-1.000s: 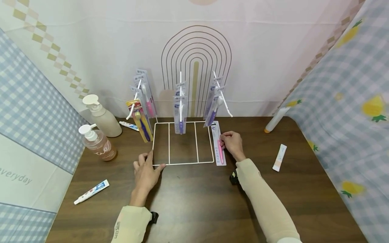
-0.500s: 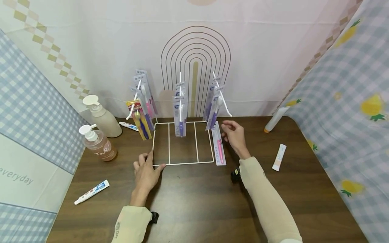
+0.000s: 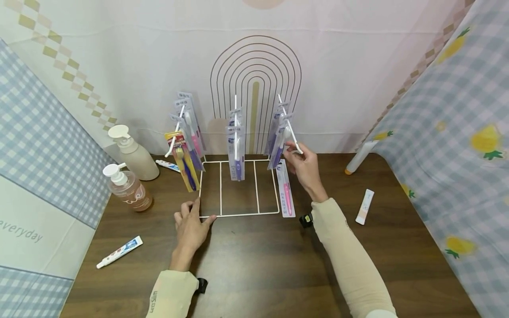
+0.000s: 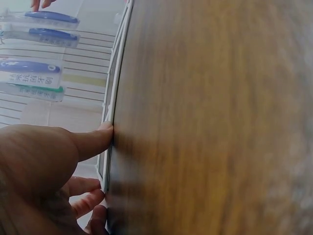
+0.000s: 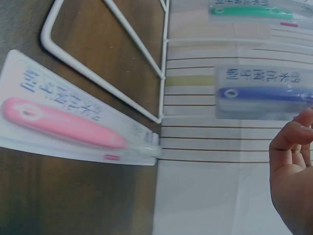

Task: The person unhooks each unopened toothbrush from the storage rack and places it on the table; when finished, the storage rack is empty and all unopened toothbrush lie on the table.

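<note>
Here, the left hand (image 3: 191, 226) rests flat, fingers straight, on the front left corner of the white wire rack (image 3: 238, 214) standing on the brown table (image 3: 258, 265). The right hand (image 3: 304, 165), fingers loosely curled, touches the tip of the rack's right hook (image 3: 292, 132), above the pink packaged toothbrush (image 3: 285, 187) lying beside the rack.

Three views: one overhead, two close at table height.
Head view looks forward and down on the white wire display rack (image 3: 238, 187); wrist views skim the dark wooden table (image 4: 205, 117), sharing that rack's base.
</note>
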Motion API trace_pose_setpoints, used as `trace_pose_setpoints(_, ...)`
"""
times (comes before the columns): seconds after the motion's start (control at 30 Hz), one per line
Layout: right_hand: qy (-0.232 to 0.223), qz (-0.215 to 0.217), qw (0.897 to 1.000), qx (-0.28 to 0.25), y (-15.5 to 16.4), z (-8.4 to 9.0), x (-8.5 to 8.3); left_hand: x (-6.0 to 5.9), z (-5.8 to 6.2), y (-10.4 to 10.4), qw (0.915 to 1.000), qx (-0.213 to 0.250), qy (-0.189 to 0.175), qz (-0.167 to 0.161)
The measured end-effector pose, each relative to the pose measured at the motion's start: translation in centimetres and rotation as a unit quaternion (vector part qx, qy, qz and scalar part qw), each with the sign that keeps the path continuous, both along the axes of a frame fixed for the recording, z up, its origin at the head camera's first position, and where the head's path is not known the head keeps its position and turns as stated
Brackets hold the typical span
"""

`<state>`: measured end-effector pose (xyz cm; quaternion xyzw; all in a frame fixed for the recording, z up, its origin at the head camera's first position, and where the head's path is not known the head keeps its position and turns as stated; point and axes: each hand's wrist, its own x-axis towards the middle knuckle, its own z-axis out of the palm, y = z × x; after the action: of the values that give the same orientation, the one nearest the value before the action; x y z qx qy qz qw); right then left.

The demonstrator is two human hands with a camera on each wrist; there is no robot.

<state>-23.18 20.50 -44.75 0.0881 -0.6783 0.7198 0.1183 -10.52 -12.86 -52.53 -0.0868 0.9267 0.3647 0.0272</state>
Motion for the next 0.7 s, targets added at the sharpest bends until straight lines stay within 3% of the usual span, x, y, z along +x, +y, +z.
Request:
trace_pose_setpoints(0.37,0.001,-0.003,1.000,0.003,-0.54,0.81,0.13,0.01,0.18,-0.12,0.9999,-0.005,-0.012,-0.005)
trace_pose_setpoints(0.7,0.013,-0.038,0.999,0.006,-0.43,0.78,0.04,-0.05,0.14,-0.03,0.9999,0.000,-0.015,-0.006)
